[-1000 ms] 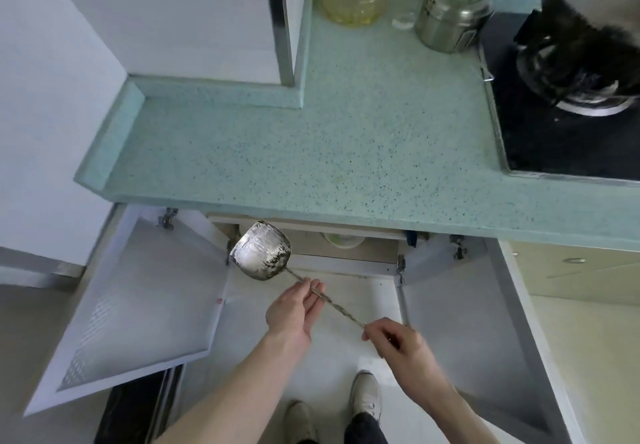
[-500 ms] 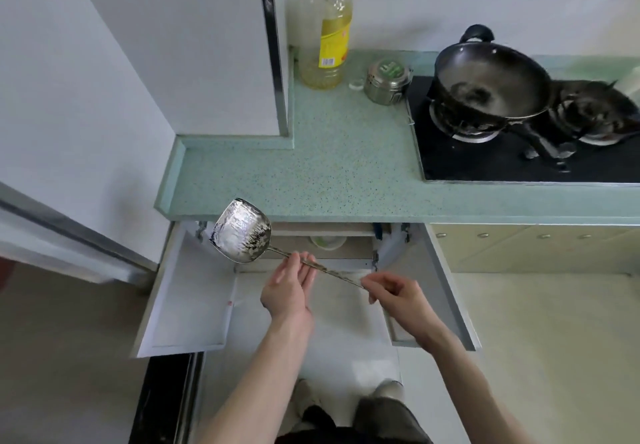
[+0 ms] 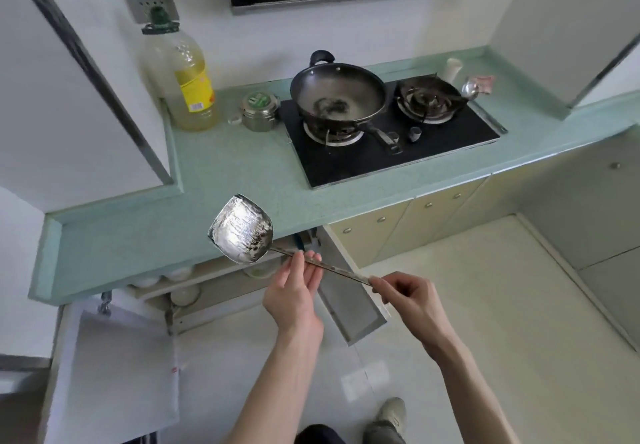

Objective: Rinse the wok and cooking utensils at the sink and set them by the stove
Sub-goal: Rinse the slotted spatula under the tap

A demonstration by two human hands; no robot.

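Observation:
A steel wok spatula [image 3: 241, 229] with a long thin handle hangs in front of the green counter's edge, blade up and to the left. My right hand [image 3: 405, 300] grips the handle's end. My left hand [image 3: 294, 288] pinches the handle close to the blade. A black wok [image 3: 337, 94] with a dirty, wet bottom sits on the left burner of the black gas stove [image 3: 391, 146], its handle toward me. No sink is in view.
A big oil bottle [image 3: 183, 80] and a small steel tin [image 3: 259, 111] stand left of the stove. Both cabinet doors [image 3: 114, 371] below the counter [image 3: 214, 180] hang open, with bowls on the shelf. A ladle and a white cup [image 3: 453, 68] lie at the far right.
The view has risen and swung right, so the whole stove and range hood now show. The spatula has come up with both hands, which keep their grip on its handle.

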